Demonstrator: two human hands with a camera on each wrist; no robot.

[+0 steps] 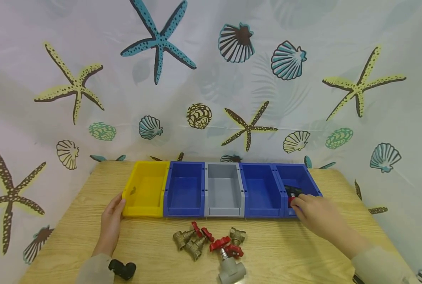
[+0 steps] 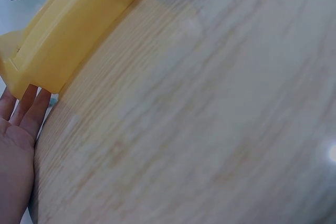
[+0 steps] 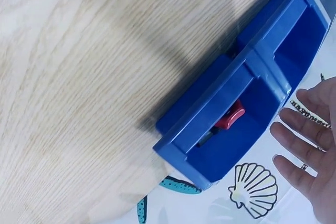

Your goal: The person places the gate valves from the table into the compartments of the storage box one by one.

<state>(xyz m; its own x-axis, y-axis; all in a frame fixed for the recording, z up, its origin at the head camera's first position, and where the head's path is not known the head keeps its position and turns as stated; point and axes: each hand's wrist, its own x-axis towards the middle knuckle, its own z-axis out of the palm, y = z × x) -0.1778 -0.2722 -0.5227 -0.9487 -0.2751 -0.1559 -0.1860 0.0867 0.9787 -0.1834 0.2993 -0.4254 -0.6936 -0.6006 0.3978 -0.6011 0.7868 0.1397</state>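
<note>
In the head view, the left hand (image 1: 112, 219) touches the outer side of the yellow bin (image 1: 147, 189), seemingly steadying the row; the right hand (image 1: 319, 215) reaches over the rightmost blue bin (image 1: 295, 172). Left wrist: straight fingers (image 2: 37, 111) meet the yellow bin. Right wrist: spread fingers hold nothing; a red-handled valve (image 3: 231, 115) lies inside the blue bin.

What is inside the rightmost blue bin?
A red piece and a black piece show inside the blue bin. In the head view, the right grip covers the bin's near right part; what lies beneath those pieces cannot be seen.
</note>
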